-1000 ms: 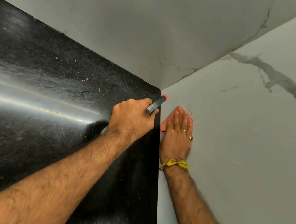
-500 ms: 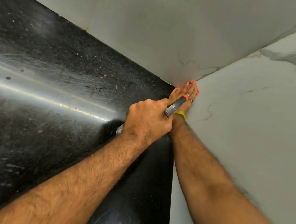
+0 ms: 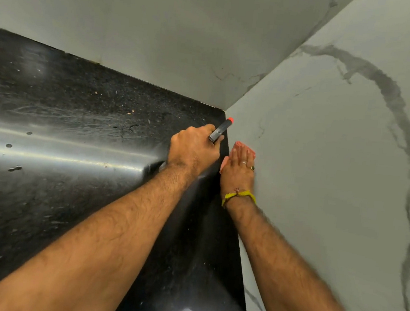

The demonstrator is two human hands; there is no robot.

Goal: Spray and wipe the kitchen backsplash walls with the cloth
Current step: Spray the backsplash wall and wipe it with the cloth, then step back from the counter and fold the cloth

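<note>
Head view: my right hand (image 3: 238,168) has slid back down from the wall corner and now lies flat, fingers straight, pressing the orange cloth (image 3: 237,144) on the marble backsplash (image 3: 323,166), just at 3 o'clock of the black surface (image 3: 72,167). My left hand (image 3: 193,149) is curled round the spray bottle (image 3: 220,131), nozzle toward 1 o'clock. I judge the corner wiped, lower wall next.

Two hands (image 3: 194,149), one cloth (image 3: 224,163), one sprayer (image 3: 220,131)
</note>
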